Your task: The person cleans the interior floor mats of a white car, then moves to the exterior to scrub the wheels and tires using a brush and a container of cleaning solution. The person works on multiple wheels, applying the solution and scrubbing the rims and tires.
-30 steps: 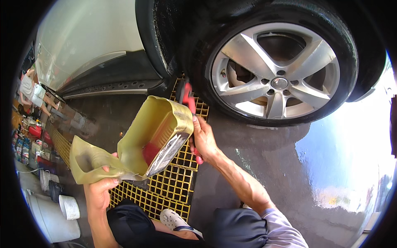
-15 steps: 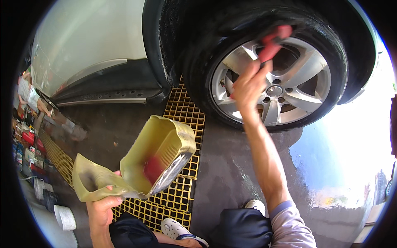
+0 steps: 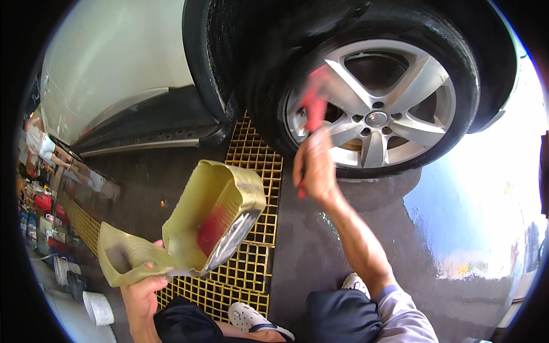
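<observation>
My left hand (image 3: 140, 291) is closed on the bent flap of a cut-open yellowish plastic jug (image 3: 251, 178), tilted so its hollow shows. Something red shows through or in the jug; I cannot tell which. In my right hand (image 3: 318, 168) is a red-handled brush (image 3: 314, 111), smeared by motion, its head over the left edge of a silver wheel rim (image 3: 374, 153). Whether the brush touches the rim or the black tyre (image 3: 266, 94) is unclear. The tyre looks dark and glossy around the rim.
Yellow floor grating (image 3: 254, 260) runs beneath the jug and past the tyre. A pale car body (image 3: 120, 68) with a dark side step (image 3: 154, 123) fills the upper left. Wet floor (image 3: 452, 228) shines at right. A person (image 3: 43, 143) and several containers are at far left.
My right hand has swung the brush down and left, from the upper part of the rim to its left edge. The jug has shifted slightly left in my left hand.
</observation>
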A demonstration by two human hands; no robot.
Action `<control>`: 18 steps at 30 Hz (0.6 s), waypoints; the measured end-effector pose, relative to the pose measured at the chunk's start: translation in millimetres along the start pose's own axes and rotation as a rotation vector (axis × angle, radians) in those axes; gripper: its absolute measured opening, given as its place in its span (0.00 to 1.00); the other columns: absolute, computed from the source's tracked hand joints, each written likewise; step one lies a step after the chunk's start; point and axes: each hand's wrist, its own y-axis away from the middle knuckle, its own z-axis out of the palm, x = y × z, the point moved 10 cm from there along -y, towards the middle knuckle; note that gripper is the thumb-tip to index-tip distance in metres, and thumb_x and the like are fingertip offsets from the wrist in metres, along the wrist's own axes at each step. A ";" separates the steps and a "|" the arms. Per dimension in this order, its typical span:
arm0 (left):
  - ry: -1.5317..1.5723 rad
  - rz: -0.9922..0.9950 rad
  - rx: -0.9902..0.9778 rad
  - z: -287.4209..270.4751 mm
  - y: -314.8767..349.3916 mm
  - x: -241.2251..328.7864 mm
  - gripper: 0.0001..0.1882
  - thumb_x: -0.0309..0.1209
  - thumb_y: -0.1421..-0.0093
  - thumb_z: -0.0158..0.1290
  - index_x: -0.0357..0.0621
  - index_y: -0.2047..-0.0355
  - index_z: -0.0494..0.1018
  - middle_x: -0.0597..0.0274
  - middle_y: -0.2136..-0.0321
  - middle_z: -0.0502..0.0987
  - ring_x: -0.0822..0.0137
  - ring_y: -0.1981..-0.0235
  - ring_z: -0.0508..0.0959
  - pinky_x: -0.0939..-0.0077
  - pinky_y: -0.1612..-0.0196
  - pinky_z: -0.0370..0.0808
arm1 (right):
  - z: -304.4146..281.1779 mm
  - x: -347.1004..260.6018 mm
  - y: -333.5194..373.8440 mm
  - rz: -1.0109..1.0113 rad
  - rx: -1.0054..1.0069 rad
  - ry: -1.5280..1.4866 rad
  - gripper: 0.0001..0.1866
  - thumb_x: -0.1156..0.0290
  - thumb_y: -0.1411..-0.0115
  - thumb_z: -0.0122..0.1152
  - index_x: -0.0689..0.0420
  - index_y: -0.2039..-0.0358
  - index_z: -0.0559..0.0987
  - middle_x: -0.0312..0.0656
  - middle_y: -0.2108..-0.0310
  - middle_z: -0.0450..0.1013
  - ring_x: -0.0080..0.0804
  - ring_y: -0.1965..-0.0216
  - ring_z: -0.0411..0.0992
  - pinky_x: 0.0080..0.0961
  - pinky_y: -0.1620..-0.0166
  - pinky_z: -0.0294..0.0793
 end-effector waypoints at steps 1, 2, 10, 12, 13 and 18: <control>0.002 -0.008 0.003 -4.1 -0.7 -4.4 0.22 0.18 0.63 0.55 0.35 0.62 0.75 0.47 0.54 0.79 0.47 0.41 0.75 0.58 0.38 0.69 | -11.4 -20.8 -19.1 -0.118 0.051 -0.200 0.31 0.38 0.25 0.30 0.54 0.48 0.66 0.35 0.87 0.63 0.26 0.92 0.61 0.25 0.88 0.61; 0.014 -0.012 -0.015 -1.1 -6.5 -7.3 0.26 0.17 0.63 0.55 0.33 0.57 0.74 0.45 0.52 0.79 0.51 0.44 0.77 0.60 0.41 0.72 | -26.9 -26.4 -35.9 -0.095 0.124 -0.490 0.29 0.40 0.24 0.32 0.55 0.47 0.66 0.36 0.88 0.60 0.28 0.92 0.60 0.26 0.89 0.61; 0.014 -0.026 -0.059 7.7 -12.7 -7.5 0.31 0.16 0.61 0.55 0.29 0.51 0.73 0.42 0.46 0.77 0.58 0.51 0.79 0.65 0.48 0.76 | -7.5 84.1 -20.4 -0.103 0.065 0.412 0.18 0.56 0.24 0.43 0.57 0.47 0.63 0.66 0.77 0.72 0.76 0.70 0.73 0.59 0.71 0.69; 0.004 -0.045 -0.059 7.1 -10.0 -7.5 0.31 0.16 0.61 0.55 0.29 0.50 0.73 0.42 0.46 0.77 0.58 0.51 0.79 0.66 0.48 0.76 | -1.0 141.8 16.7 0.070 -0.071 0.456 0.18 0.57 0.25 0.44 0.57 0.46 0.63 0.67 0.75 0.73 0.75 0.69 0.73 0.61 0.70 0.69; 0.004 -0.049 -0.066 8.4 -9.9 -6.9 0.31 0.16 0.61 0.54 0.28 0.50 0.73 0.41 0.46 0.77 0.59 0.51 0.79 0.67 0.48 0.76 | -10.5 162.7 31.9 0.113 -0.086 0.524 0.18 0.55 0.25 0.44 0.56 0.45 0.63 0.68 0.74 0.74 0.76 0.68 0.73 0.66 0.69 0.69; 0.005 -0.058 -0.075 7.7 -6.0 -6.5 0.33 0.15 0.61 0.55 0.28 0.48 0.72 0.41 0.46 0.77 0.58 0.50 0.79 0.67 0.46 0.76 | -53.6 206.3 98.0 0.404 -0.281 0.797 0.22 0.50 0.26 0.46 0.58 0.49 0.67 0.70 0.71 0.76 0.76 0.66 0.74 0.66 0.63 0.74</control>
